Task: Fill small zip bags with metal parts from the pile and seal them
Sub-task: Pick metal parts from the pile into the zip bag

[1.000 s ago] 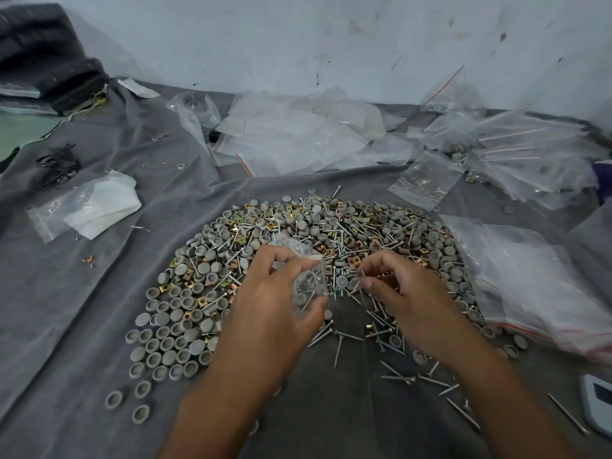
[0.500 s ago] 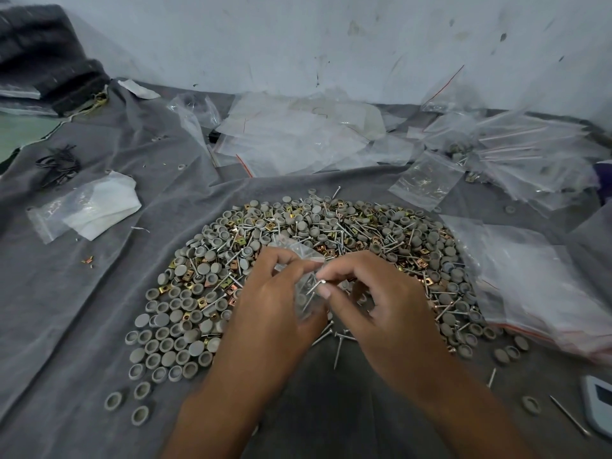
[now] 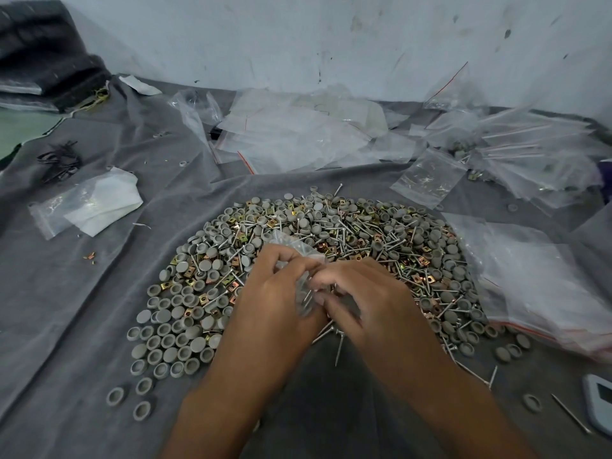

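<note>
A scuffed, stained white wall (image 3: 331,38) rises behind a wrinkled grey cloth (image 3: 66,309) that covers the work surface, with a pale green surface (image 3: 20,130) showing at the far left edge beside what may be folded dark fabric (image 3: 43,61), under dim, even light.

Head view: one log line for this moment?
left hand holds small bag | right hand feeding screws in | over pile | bag unsealed

Your left hand (image 3: 275,299) grips a small clear zip bag (image 3: 303,293) over the pile (image 3: 331,260) of grey caps, screws and brass clips; your right hand (image 3: 364,299) seems to pinch screws at its mouth.
</note>
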Demonstrator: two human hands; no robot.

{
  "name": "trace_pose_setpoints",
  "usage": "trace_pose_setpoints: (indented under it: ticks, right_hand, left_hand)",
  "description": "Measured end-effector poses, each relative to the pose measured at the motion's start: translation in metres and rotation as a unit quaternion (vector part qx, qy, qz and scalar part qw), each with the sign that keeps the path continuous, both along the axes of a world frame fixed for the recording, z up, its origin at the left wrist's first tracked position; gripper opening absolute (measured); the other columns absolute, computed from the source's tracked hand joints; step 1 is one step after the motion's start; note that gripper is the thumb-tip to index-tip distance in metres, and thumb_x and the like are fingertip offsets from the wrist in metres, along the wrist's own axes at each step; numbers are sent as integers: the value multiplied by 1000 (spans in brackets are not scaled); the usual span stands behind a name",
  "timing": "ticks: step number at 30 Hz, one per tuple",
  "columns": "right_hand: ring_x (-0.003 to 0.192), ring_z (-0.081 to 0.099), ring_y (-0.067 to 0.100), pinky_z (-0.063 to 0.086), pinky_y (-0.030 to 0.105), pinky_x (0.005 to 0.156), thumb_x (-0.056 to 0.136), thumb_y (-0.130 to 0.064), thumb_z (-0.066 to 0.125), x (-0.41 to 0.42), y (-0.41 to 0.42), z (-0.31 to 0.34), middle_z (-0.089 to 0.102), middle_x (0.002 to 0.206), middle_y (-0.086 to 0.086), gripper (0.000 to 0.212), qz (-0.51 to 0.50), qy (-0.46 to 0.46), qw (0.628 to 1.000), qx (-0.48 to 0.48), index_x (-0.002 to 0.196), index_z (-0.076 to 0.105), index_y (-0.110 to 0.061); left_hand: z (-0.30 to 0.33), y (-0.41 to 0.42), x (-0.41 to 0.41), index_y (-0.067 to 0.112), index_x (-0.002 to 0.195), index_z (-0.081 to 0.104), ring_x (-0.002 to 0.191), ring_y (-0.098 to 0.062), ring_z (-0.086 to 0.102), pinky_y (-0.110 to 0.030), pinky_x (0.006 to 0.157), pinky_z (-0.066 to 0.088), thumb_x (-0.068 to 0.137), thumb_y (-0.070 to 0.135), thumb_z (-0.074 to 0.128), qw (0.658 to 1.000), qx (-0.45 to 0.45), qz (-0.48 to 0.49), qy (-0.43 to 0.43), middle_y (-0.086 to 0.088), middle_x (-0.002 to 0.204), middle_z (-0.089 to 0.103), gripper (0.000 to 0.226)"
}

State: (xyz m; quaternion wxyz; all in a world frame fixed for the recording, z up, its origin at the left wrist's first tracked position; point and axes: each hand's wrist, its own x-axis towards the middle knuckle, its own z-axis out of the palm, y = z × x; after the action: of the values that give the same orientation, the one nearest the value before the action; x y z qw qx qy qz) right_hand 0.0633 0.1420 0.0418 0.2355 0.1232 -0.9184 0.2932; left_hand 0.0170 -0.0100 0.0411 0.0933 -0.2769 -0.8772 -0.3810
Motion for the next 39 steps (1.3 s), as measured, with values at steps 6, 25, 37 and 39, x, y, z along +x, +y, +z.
trace_pose_setpoints:
  ticks: [6, 25, 37, 39]
  right_hand:
    - [89, 58, 2, 47, 18, 79, 89, -19, 75, 0, 0, 0, 66, 101, -13, 18, -22, 2, 999, -29, 106, 70, -22]
    - [102, 49, 2, 48, 30, 88, 89, -34, 73, -3, 32, -20, 53, 95, -21, 18, -26, -327, 935, 132, 105, 64, -37]
    - [101, 41, 10, 23, 20, 67, 102, -30, 54, -4, 36, -29, 42, 108, -13, 17, -24, -269, 935, 230, 108, 43, -41]
    - [96, 39, 9, 23, 19, 63, 99, -28, 58, -4, 38, -28, 37, 102, -15, 23, -30, -263, 940, 214, 104, 40, -43]
  left_hand:
    - [4, 1, 2, 21, 126, 65, 86, 7, 47, -2, 81, 35, 80, 19, 77, 1000, -8, -5, -11, 9, 108, 46, 48]
    - [5, -3, 3, 33, 131, 60, 88, 11, 46, 1, 77, 35, 81, 30, 79, 999, -16, 15, -38, 17, 108, 41, 54]
    - [3, -3, 2, 34, 131, 59, 89, 13, 44, 1, 76, 35, 81, 33, 78, 999, -23, 14, -35, 17, 109, 41, 54]
    - [3, -3, 2, 34, 131, 59, 90, 14, 44, 1, 77, 35, 80, 33, 78, 999, -22, 14, -34, 17, 109, 41, 54]
